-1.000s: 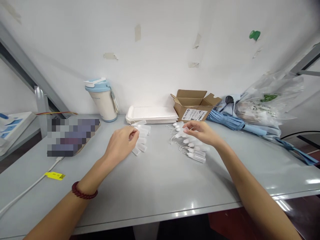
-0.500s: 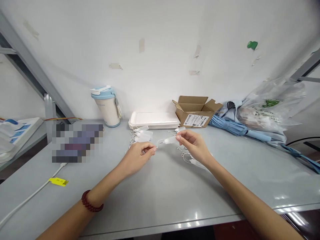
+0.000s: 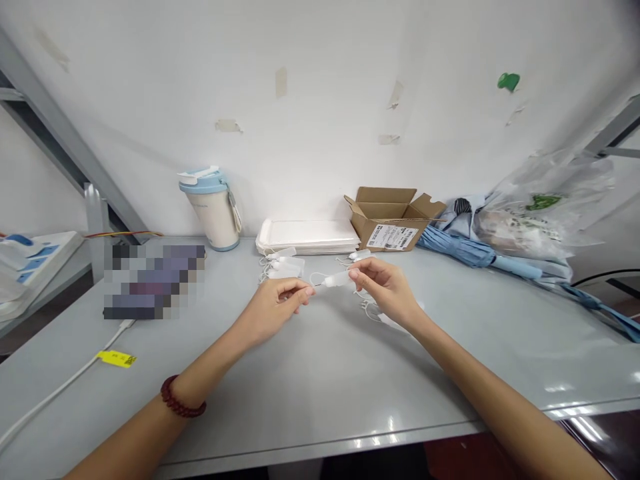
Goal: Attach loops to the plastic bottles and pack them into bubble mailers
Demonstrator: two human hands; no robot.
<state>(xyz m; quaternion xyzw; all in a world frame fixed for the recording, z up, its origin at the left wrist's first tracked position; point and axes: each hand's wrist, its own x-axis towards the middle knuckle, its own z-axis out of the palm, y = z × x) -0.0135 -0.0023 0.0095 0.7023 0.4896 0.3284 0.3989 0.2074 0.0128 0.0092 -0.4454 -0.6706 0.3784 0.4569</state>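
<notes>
My right hand (image 3: 385,287) is closed on a small white needle-tip bottle (image 3: 336,279), held above the table with its thin dark needle pointing left. A white cord (image 3: 320,274) loops from the bottle to the fingertips of my left hand (image 3: 283,303). Those fingers are pinched on the cord's end at the needle's tip; whatever sits on that end is hidden. Behind my left hand lie several similar bottles (image 3: 287,268) with corded ends. More bottles (image 3: 393,323) lie under my right hand, partly covered, and another bottle (image 3: 361,255) is just behind it.
Along the wall stand a tumbler (image 3: 213,213), a stack of white trays (image 3: 310,235) and an open cardboard box (image 3: 393,233). A blue umbrella (image 3: 460,249) and a plastic bag (image 3: 530,213) are right. A blurred-out device (image 3: 155,283) with a cable (image 3: 60,397) lies left.
My left fingertips and the needle's tip have come together, where a gap showed between them before. The cord now bows in a rounder loop. The camera view has shifted slightly.
</notes>
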